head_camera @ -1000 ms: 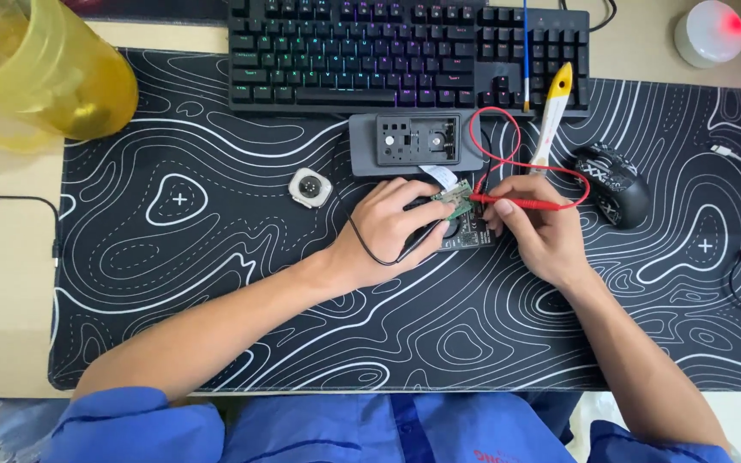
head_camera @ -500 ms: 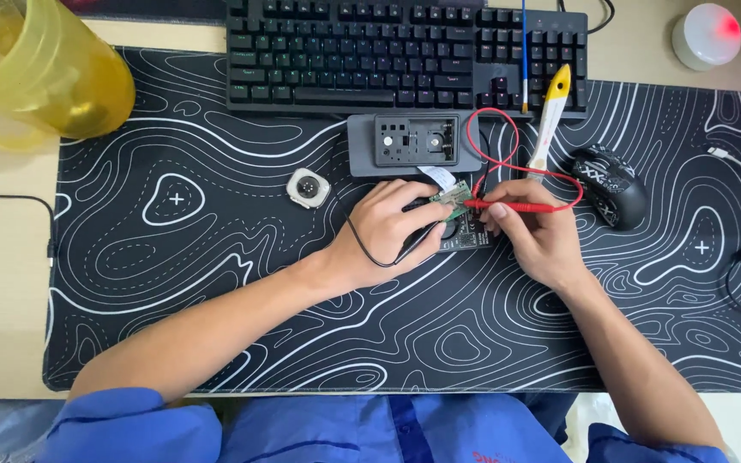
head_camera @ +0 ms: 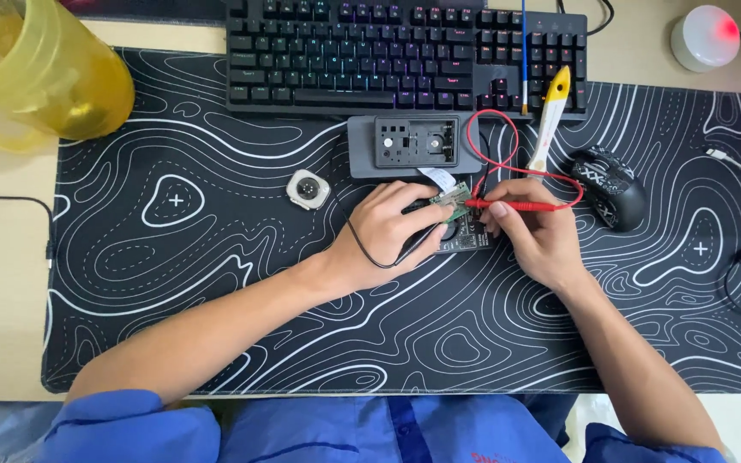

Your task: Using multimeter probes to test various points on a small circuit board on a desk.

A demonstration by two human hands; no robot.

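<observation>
My left hand (head_camera: 392,233) lies curled over a black meter (head_camera: 466,235) on the desk mat (head_camera: 216,257) and pinches a small green circuit board (head_camera: 454,196) together with a black probe whose thin black lead (head_camera: 369,254) loops under the wrist. My right hand (head_camera: 535,230) grips a red probe (head_camera: 516,206), its tip touching the green board. The red lead (head_camera: 486,141) curls up in a loop behind the hands. Most of the meter is hidden under my fingers.
A grey tool case (head_camera: 413,144) lies just behind the hands, a small round watch body (head_camera: 308,188) to its left. A yellow-handled tool (head_camera: 551,116), a black mouse (head_camera: 608,184), a keyboard (head_camera: 405,51), a yellow jug (head_camera: 36,73) and a white round lamp (head_camera: 705,36) ring the mat.
Both hands stay on the board with the probes; only a slight shift of the view.
</observation>
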